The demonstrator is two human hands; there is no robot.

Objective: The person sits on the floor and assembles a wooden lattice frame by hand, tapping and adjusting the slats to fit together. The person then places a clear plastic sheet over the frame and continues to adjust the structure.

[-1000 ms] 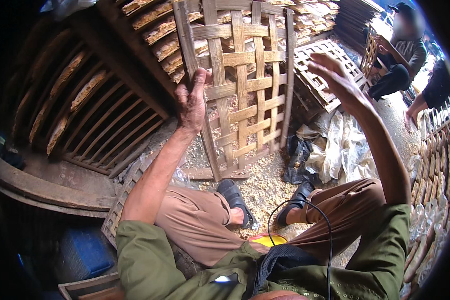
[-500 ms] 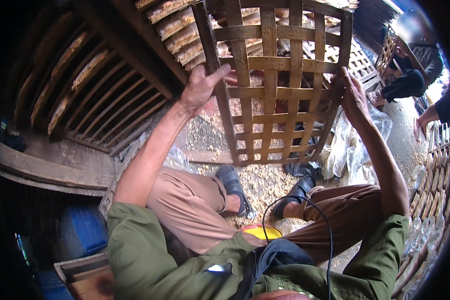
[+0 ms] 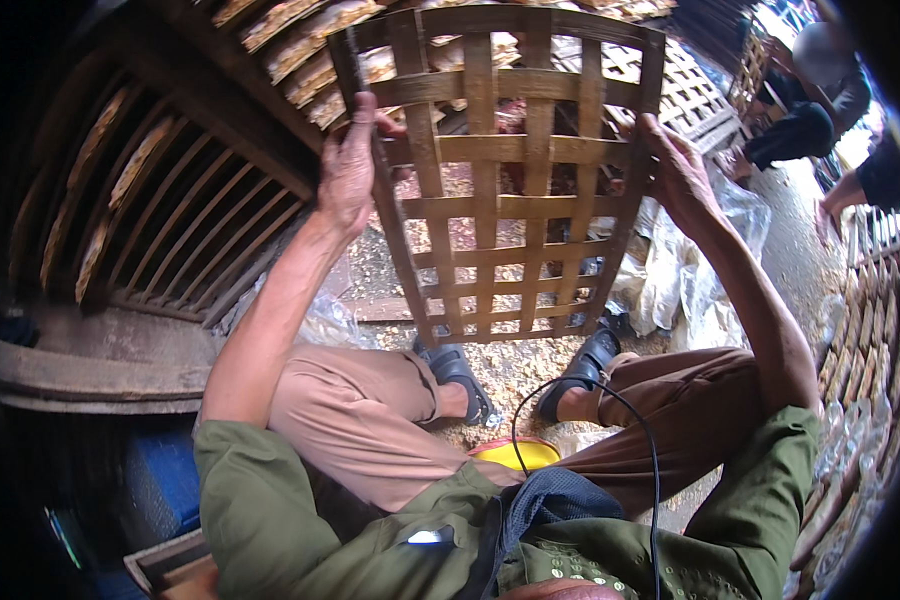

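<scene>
A woven bamboo-slat tray (image 3: 481, 150) with a dark frame stands tilted up in front of me, its open lattice bare. My left hand (image 3: 352, 170) is closed around its left side rail. On the opposite rail my right hand (image 3: 678, 170) grips the frame, with the fingertips partly hidden behind it. Through the gaps I see crumbs strewn over the floor and something reddish behind the tray. The tray's lower edge hangs just above my sandals (image 3: 460, 380).
A slatted wooden rack (image 3: 200, 190) with crumb-coated edges fills the left. Clear plastic sheeting (image 3: 705, 270) lies right of the tray. A yellow round object (image 3: 518, 455) sits between my legs. Another person (image 3: 810, 110) sits at the far right. Packed goods (image 3: 860, 400) line the right side.
The tray has shifted left and slightly nearer to me, turning a little more face-on. Both hands have moved left with it and keep their hold.
</scene>
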